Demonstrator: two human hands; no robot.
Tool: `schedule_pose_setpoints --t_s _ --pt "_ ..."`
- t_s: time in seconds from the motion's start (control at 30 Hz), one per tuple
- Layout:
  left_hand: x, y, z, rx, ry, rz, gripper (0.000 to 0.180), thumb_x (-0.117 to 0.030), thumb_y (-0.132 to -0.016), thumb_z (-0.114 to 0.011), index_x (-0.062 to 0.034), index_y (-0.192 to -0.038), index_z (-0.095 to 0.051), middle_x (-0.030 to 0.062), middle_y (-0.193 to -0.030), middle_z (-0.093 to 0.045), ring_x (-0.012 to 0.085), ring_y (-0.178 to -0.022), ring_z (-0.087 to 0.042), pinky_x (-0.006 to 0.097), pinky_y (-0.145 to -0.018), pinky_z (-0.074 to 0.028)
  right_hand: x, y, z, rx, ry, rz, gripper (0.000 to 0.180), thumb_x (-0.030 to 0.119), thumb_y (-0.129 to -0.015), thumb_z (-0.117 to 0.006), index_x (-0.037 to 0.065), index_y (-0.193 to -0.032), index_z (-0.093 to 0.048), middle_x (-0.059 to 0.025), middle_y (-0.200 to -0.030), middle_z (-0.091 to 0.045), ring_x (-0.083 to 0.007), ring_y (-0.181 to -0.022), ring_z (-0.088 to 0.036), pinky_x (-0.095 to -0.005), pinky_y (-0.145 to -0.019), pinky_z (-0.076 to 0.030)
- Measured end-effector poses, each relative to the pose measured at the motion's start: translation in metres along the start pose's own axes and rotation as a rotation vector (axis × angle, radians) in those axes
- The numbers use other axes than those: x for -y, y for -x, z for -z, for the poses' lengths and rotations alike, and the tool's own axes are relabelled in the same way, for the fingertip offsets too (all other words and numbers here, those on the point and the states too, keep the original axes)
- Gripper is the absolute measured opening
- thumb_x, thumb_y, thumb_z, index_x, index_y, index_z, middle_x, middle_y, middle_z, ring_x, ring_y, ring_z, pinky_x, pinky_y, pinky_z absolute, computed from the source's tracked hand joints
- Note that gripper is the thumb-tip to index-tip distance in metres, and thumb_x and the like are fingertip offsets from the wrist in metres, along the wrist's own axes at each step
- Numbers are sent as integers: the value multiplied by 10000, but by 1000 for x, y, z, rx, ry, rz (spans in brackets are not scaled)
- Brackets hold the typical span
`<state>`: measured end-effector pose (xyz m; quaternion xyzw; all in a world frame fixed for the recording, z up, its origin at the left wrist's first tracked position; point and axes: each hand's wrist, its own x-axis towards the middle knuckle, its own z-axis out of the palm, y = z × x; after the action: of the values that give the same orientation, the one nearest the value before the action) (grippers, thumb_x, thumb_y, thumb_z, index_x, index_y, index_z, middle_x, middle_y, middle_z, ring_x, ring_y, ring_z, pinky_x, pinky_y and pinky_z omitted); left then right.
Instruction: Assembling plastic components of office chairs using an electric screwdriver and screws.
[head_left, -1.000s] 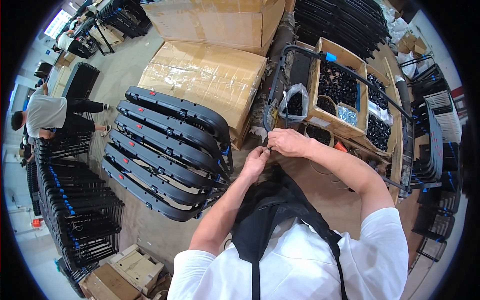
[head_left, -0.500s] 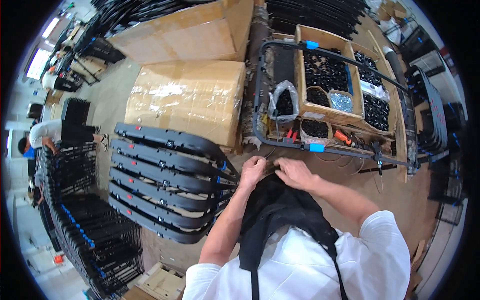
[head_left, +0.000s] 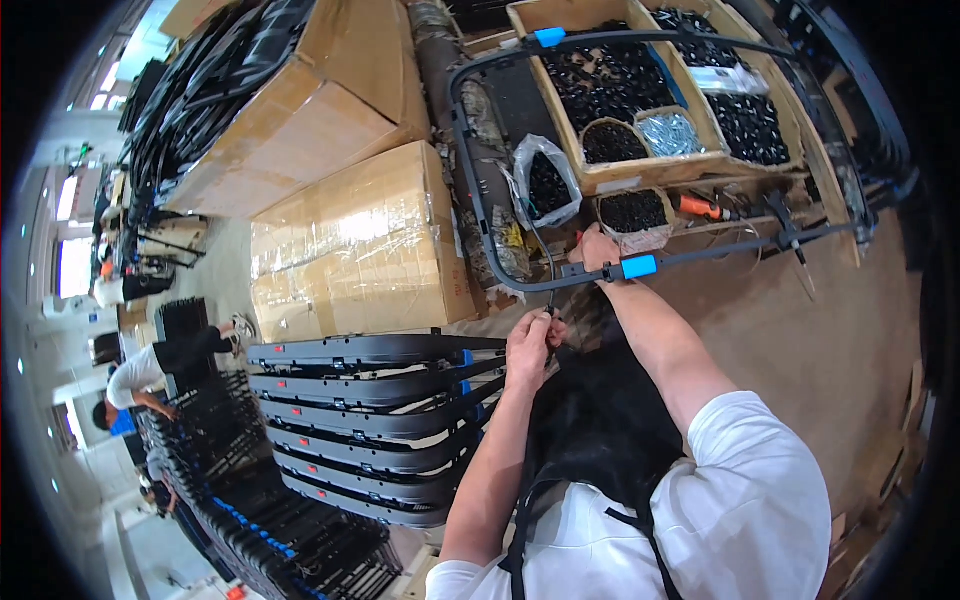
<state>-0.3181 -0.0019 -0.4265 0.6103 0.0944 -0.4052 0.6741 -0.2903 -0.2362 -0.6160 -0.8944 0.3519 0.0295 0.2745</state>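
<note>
My left hand (head_left: 532, 345) is closed, its thumb and fingers pinching a thin dark cord-like piece (head_left: 551, 303) just below the near bar of a black tubular frame (head_left: 500, 262). My right hand (head_left: 597, 252) reaches past that bar, beside a blue sleeve (head_left: 639, 266). Its fingers are curled at a red-handled tool (head_left: 579, 238), mostly hidden by the hand. Close to its fingertips are a clear plastic bag (head_left: 548, 185) of small black parts and a small box (head_left: 634, 213) of black pieces. An orange-handled tool (head_left: 699, 207) lies farther right.
A wooden partitioned tray (head_left: 655, 172) holds black parts and silver screws (head_left: 668, 134). Left of it stand a taped carton (head_left: 350, 255) and a stack of black curved panels (head_left: 385, 383). Another person (head_left: 140, 378) bends over black frames at the far left.
My right hand has moved away from my left, forward over the frame's near bar to the red handles. My left hand stays low with the thin piece. The view has turned and shifted.
</note>
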Motion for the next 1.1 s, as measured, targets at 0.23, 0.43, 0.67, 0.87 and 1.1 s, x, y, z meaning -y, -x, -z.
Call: schedule_pose_setpoints --t_s 0.23,0.43,0.67,0.87,1.1 --pt "14 5 11 -56 261 30 253 -214 -1096 -593 7 -1191 -669 74 -924 -695 168 -833 -660 314 -768 -532 38 152 93 682 -477 -455 433 303 -948 -617 -67 -1170 -587 -316 -968 -733 -464 -921 -730 -526 -796 -577" --pt "20 8 0 23 215 -32 260 -235 -1116 -589 -3 -1212 -656 70 -956 -702 170 -847 -667 323 -767 -547 48 243 142 345 -353 -86 391 271 -992 -611 -19 -1255 -608 -290 -1132 -713 -454 -1103 -689 -545 -937 -540" --pt "34 2 5 -25 25 -160 242 -221 -1112 -599 -14 -1171 -709 35 -932 -703 139 -825 -645 303 -770 -541 63 246 147 387 -250 79 653 101 -943 -570 -86 -1536 -370 -375 -1320 -600 -509 -1209 -634 -544 -1046 -509" --pt "23 9 -15 -201 -293 -246 316 -216 -1112 -585 56 -1209 -713 41 -983 -736 108 -874 -647 292 -819 -542 69 238 154 500 -227 66 789 113 -933 -580 -83 -1618 -242 -403 -1347 -569 -520 -1269 -598 -533 -1112 -471" --pt "22 12 -23 -308 -585 -410 329 -218 -1107 -575 62 -1221 -704 82 -1007 -767 147 -911 -680 337 -833 -554 78 235 181 583 -62 174 936 163 -893 -636 -28 -1673 -156 -374 -1373 -543 -524 -1233 -593 -557 -1093 -471"
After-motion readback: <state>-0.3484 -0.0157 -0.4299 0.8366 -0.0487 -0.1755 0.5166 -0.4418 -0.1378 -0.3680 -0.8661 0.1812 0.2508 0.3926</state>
